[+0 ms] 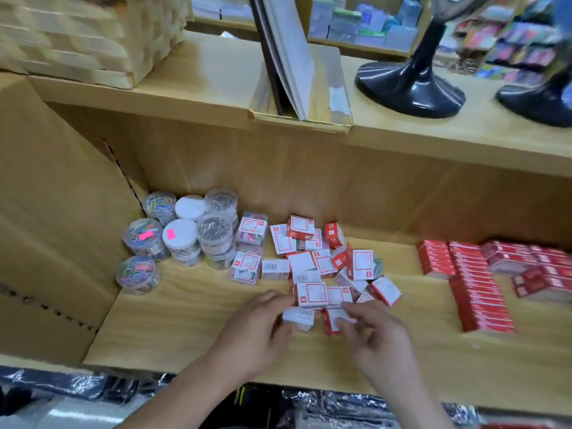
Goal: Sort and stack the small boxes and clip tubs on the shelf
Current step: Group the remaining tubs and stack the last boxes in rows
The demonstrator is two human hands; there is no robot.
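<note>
Several small red-and-white boxes (325,261) lie jumbled in the middle of the wooden shelf (192,320). At the pile's near edge my left hand (260,326) pinches one small box (298,315) that shows its barcode side. My right hand (377,339) pinches another red-and-white box (335,320) beside it. Round clear clip tubs (182,233) stand grouped at the back left, some stacked; one tub (137,275) stands apart nearer the front. Two clear square clip boxes (249,252) sit between the tubs and the pile.
Rows of red staple boxes (476,280) fill the shelf's right part. A cardboard wall (55,230) closes the left side. On the upper shelf stand a folder box (300,88), paper stacks (77,38) and two black stands (411,85).
</note>
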